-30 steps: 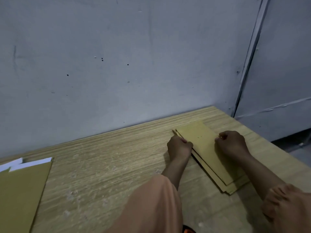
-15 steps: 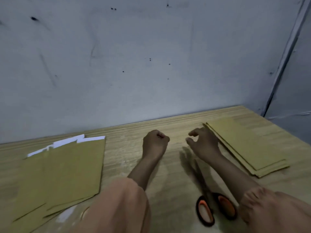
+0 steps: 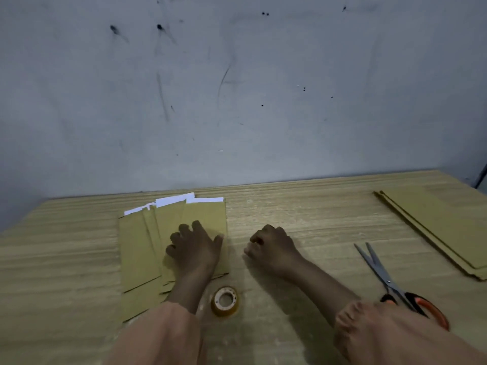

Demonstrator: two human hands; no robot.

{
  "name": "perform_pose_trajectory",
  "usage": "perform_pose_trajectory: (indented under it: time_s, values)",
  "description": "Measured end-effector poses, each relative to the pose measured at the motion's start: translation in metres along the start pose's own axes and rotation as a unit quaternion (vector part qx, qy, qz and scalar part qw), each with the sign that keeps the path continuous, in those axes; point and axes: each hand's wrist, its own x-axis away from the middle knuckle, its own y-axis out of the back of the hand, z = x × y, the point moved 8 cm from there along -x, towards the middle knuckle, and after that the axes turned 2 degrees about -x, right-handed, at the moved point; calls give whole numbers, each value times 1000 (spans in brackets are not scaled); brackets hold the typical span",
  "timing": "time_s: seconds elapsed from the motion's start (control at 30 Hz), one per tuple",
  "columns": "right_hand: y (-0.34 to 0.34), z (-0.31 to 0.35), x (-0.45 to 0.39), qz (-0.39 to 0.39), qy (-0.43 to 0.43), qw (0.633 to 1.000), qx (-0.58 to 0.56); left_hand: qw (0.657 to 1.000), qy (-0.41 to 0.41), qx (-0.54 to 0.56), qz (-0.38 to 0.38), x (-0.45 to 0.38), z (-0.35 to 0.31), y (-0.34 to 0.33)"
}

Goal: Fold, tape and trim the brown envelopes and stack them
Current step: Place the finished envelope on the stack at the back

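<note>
The unfinished brown envelopes (image 3: 147, 248) lie fanned in a loose pile left of centre on the worktop (image 3: 303, 212), white flap strips showing along their far ends. The left hand (image 3: 193, 248) rests on the top one with fingers bent, tips on the paper; it looks more like pressing than pinching. The right hand (image 3: 271, 247) hovers or rests just to the right of the pile, fingers curled into a loose fist and holding nothing.

These envelopes are likely light, thin and flexible, and smooth enough to slide over each other, so a flat press with one hand and a lift at the free right edge or a near corner seems the best way to separate one. A crease should hold well once pressed.

The finished stack (image 3: 442, 230) sits at the right edge of the frame, well apart. The scissors (image 3: 387, 277) lie between it and the right arm, blades parted, and the tape roll (image 3: 225, 301) stands just below the pile. The bare stretch at centre, between pile and scissors, gives room for folding; the wall (image 3: 237, 88) closes off the far side.
</note>
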Motion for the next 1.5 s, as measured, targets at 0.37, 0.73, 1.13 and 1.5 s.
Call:
perform_pose_trajectory:
  time_s: [0.37,0.73,1.13,1.5]
  values:
    - [-37,45,-7,14,42,998,50,969,73,235,32,-34,40,-4]
    - [55,-2,-8,-147,-85,879,-446,876,-51,480,-5,-37,9,55]
    - [104,-41,65,-100,-50,866,-488,892,-233,370,114,53,-23,51]
    - [86,-35,117,29,-51,899,-435,925,-270,228,140,95,-10,44]
